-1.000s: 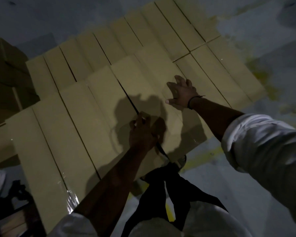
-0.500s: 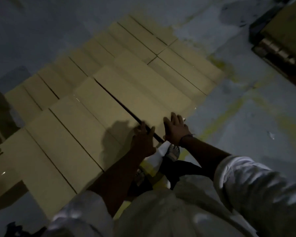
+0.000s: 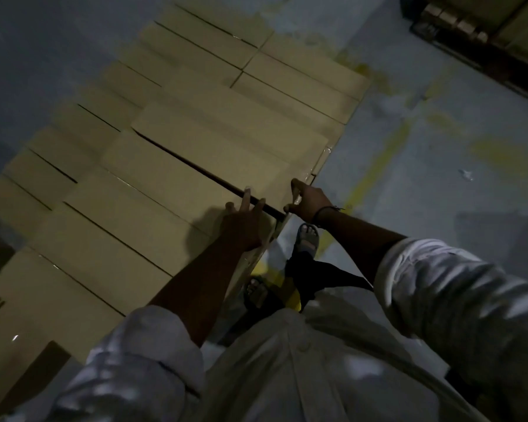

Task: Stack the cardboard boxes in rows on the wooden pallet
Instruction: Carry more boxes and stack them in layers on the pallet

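To close the dark gap [image 3: 189, 163], I'd say, my left hand [image 3: 244, 226] braces the left box [image 3: 171, 184] with straight fingers while my right hand [image 3: 308, 202] grips the right box [image 3: 226, 141] at its near end.

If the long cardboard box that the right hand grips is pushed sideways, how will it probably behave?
The long cardboard box looks stiff, with straight edges, so it would probably slide in one piece. Lying flat and low on the lower boxes, it seems unlikely to tip.
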